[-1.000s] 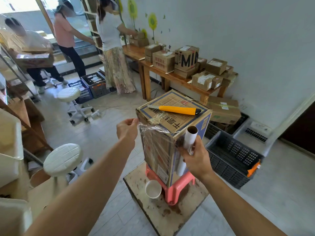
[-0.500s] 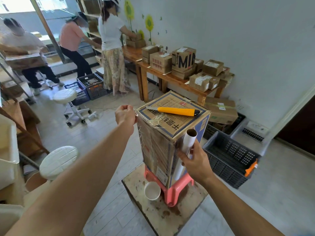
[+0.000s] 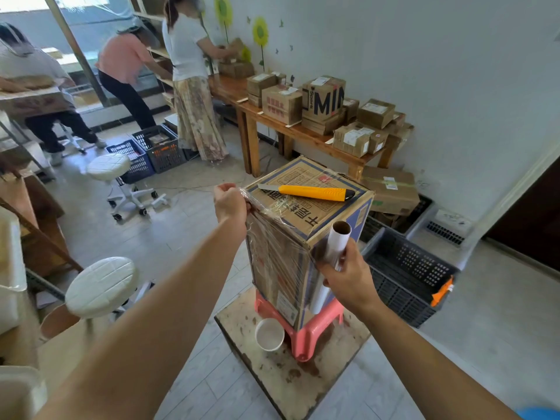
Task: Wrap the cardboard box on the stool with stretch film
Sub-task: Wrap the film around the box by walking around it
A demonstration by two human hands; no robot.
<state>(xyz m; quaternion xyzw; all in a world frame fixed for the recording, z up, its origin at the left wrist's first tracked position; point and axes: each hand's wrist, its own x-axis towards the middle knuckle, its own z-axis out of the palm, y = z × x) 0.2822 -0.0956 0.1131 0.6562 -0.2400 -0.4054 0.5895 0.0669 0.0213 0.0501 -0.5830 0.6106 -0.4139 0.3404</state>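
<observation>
1. Under and around both hands is a workroom with a pale tiled floor, a white wall with sunflower stickers, and a long wooden table stacked with small parcels beyond the hands; three other people work at the far left.
2. Directly below the hands, a stained board lies on the floor and carries a pink plastic stool.
3. The cardboard box stands upright on that stool, between the two hands, its near face covered in stretch film.
4. The left hand is closed, pinching the film's loose end at the box's top left corner.
5. The right hand is wrapped around the film roll, which stands upright against the box's near right edge.
6. A yellow utility knife lies flat on the box top, beyond both hands.
7. A white cup sits on the board just left of the stool; its contents cannot be made out.
8. Right of the right hand is a dark crate with an orange item at its far rim.
9. Far beyond the left hand, blue and dark baskets hold indistinct goods, near two white stools.
</observation>
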